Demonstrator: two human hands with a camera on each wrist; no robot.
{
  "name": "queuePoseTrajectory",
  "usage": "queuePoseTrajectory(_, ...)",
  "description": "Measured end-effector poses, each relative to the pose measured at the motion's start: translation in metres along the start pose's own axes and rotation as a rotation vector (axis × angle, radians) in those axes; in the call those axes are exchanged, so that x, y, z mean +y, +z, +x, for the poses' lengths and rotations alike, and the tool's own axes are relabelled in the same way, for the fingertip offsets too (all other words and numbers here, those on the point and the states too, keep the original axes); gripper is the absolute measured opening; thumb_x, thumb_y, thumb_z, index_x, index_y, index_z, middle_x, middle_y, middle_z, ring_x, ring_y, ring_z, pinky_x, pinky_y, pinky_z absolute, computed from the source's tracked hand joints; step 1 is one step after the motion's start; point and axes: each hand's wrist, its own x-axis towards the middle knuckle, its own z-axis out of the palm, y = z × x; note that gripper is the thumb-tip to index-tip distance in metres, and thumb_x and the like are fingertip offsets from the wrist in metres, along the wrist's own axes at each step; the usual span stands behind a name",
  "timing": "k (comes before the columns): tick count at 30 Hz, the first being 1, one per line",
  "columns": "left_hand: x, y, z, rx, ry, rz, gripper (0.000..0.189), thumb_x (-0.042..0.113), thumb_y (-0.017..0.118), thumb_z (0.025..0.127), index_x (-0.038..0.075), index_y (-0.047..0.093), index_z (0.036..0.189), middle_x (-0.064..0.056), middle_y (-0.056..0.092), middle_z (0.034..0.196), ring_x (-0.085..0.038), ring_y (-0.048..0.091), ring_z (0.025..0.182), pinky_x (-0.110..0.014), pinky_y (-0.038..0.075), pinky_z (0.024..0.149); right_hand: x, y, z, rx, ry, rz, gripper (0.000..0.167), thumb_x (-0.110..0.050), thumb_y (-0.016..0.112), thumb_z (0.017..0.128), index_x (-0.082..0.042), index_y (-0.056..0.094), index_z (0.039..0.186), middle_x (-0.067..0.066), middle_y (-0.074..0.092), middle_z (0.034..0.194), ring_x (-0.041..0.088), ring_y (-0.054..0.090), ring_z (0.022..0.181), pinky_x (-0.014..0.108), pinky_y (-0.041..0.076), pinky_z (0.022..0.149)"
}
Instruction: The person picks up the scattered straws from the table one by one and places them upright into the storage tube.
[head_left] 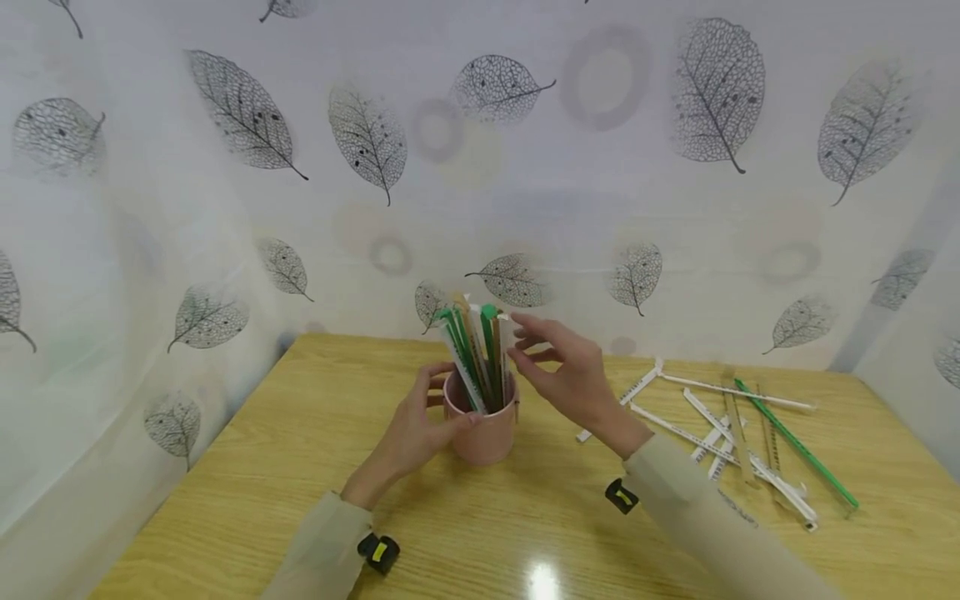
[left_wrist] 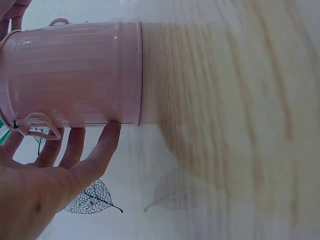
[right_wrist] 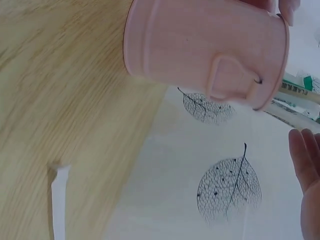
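Likely loading straws [head_left: 475, 357] into pink cup [head_left: 483, 439] near far edge of tabletop [head_left: 300, 433]; left hand [head_left: 418, 429] curled round cup, right hand [head_left: 567, 367] spread beside straws, contact unclear; next probably calls for loose straws [head_left: 795, 442] toward right edge

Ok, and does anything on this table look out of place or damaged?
Only the loose straws on the right of the table look untidy: they lie crossed at odd angles, while the other straws stand in the pink cup. The cup is upright, and I see no spill or clear damage.
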Motion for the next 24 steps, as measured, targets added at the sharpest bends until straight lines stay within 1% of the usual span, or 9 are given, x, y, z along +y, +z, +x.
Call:
queuePoseTrajectory(3,0.000,0.000,0.000,0.001,-0.004,0.005,0.075,0.039,0.078,0.088,0.029,0.036,0.150,-0.011,0.054,0.143,-0.035,0.057,0.127,-0.057,0.051,0.104,0.002,-0.014,-0.003,-0.018,0.002,-0.039,0.042,0.014,0.074,0.083,0.003,0.068,0.123,0.017,0.075,0.105,0.027,0.074,0.088,0.025,0.063,0.070)
queuePoseTrajectory(6,0.001,0.000,0.000,0.010,-0.010,0.011,0.075,0.039,0.078,0.087,0.030,0.037,0.150,-0.010,0.054,0.142,-0.035,0.058,0.126,-0.055,0.052,0.104,0.006,-0.034,-0.009,-0.103,0.028,-0.122,0.033,0.012,0.073,0.084,0.000,0.072,0.115,0.012,0.076,0.100,0.022,0.074,0.084,0.025,0.062,0.066)
queuePoseTrajectory(8,0.001,0.001,0.000,0.014,-0.009,0.011,0.076,0.038,0.079,0.087,0.029,0.037,0.149,-0.011,0.055,0.142,-0.034,0.058,0.126,-0.054,0.052,0.104,0.011,-0.052,-0.014,-0.210,0.080,-0.193,0.027,0.010,0.072,0.085,-0.002,0.074,0.109,0.008,0.077,0.095,0.018,0.073,0.080,0.025,0.061,0.064)
queuePoseTrajectory(14,-0.002,0.002,0.001,0.022,0.007,0.016,0.074,0.037,0.079,0.087,0.027,0.038,0.148,-0.011,0.056,0.141,-0.033,0.060,0.124,-0.051,0.052,0.104,0.028,-0.104,-0.038,-0.608,0.338,-0.378,0.016,0.003,0.070,0.089,-0.006,0.075,0.100,0.000,0.073,0.086,0.009,0.065,0.076,0.027,0.057,0.067)
queuePoseTrajectory(17,-0.003,0.001,0.000,0.029,0.012,0.017,0.073,0.036,0.080,0.087,0.028,0.039,0.147,-0.010,0.056,0.140,-0.033,0.060,0.123,-0.051,0.052,0.104,0.036,-0.120,-0.055,-0.733,0.439,-0.424,0.014,0.000,0.071,0.089,-0.005,0.073,0.103,-0.001,0.071,0.087,0.009,0.063,0.078,0.028,0.055,0.067)
queuePoseTrajectory(19,-0.003,0.002,0.000,0.027,0.013,0.018,0.073,0.036,0.079,0.087,0.029,0.038,0.147,-0.010,0.056,0.140,-0.033,0.060,0.123,-0.051,0.052,0.104,0.040,-0.127,-0.067,-0.774,0.507,-0.436,0.016,-0.002,0.072,0.089,-0.005,0.072,0.105,0.000,0.071,0.089,0.012,0.063,0.080,0.030,0.054,0.068)
queuePoseTrajectory(21,-0.003,0.002,0.000,0.027,0.012,0.020,0.073,0.036,0.079,0.087,0.029,0.039,0.148,-0.011,0.056,0.140,-0.033,0.060,0.123,-0.051,0.052,0.104,0.043,-0.132,-0.076,-0.787,0.565,-0.448,0.017,-0.004,0.073,0.089,-0.006,0.070,0.105,0.002,0.070,0.091,0.014,0.063,0.083,0.033,0.054,0.070)
queuePoseTrajectory(23,-0.002,0.002,0.000,0.027,0.004,0.024,0.073,0.037,0.079,0.087,0.030,0.039,0.147,-0.010,0.056,0.140,-0.033,0.061,0.122,-0.051,0.053,0.103,0.046,-0.135,-0.082,-0.784,0.600,-0.458,0.018,-0.005,0.074,0.087,-0.008,0.068,0.104,0.003,0.068,0.092,0.017,0.063,0.085,0.035,0.054,0.071)
queuePoseTrajectory(24,-0.002,0.002,0.000,0.027,0.001,0.025,0.073,0.037,0.079,0.087,0.030,0.039,0.147,-0.010,0.056,0.140,-0.033,0.061,0.123,-0.052,0.052,0.103,0.048,-0.136,-0.085,-0.782,0.598,-0.460,0.018,-0.004,0.074,0.087,-0.008,0.066,0.102,0.004,0.068,0.092,0.018,0.063,0.084,0.036,0.054,0.071)
